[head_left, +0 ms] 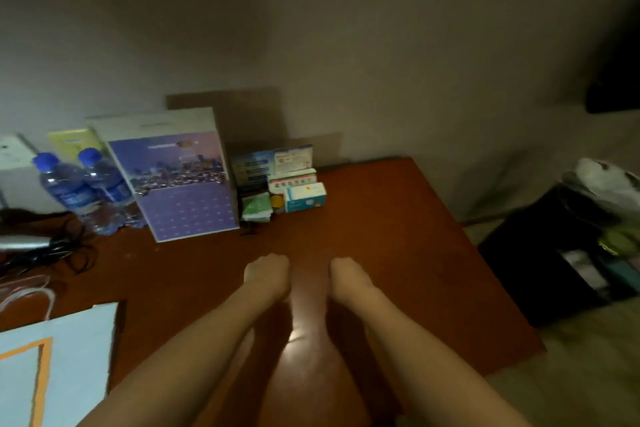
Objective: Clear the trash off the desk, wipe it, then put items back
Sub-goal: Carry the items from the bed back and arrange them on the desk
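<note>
resting curled and holding nothing, left hand (266, 274) and right hand (348, 279) share bare desk (398, 236) mid-surface.

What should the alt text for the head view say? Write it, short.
Two bare hands, left and right, fingers curled, holding nothing, over a reddish-brown desk. Behind stand a calendar, two water bottles and small boxes.

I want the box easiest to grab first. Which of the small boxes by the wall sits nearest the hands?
The white-and-teal box, lying flat at the front right of the cluster; the other boxes stand behind it, closer to the wall.
</note>
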A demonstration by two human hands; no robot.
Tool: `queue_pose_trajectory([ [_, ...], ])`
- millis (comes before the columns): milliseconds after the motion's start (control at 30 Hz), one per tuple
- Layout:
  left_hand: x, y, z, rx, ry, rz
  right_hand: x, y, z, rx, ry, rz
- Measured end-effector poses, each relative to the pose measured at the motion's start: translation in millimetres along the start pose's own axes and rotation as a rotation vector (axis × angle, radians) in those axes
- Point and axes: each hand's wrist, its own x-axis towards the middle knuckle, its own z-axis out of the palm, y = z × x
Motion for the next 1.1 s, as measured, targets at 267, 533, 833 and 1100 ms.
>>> queue_pose_trajectory([
  [267, -61.0, 114.0, 38.5, 0.189, 0.047, 0.483, -144.3, 103.6, 26.2, 0.104, 0.177, 0.309],
  [533, -169.6, 278.1, 69.2, 0.277, -0.011, 0.967, -325.8, 225.0, 77.9, 0.315, 0.4, 0.69],
  [833, -366.5, 468.2, 175.3, 0.495, 0.07, 1.353, -566.0, 334.9, 184.7, 0.526, 0.532, 1.145],
  [1100, -565.2, 552.7, 275.9, 0.628, -0.012, 1.769, -735.9, 366.3, 295.3, 0.737, 0.622, 1.5],
])
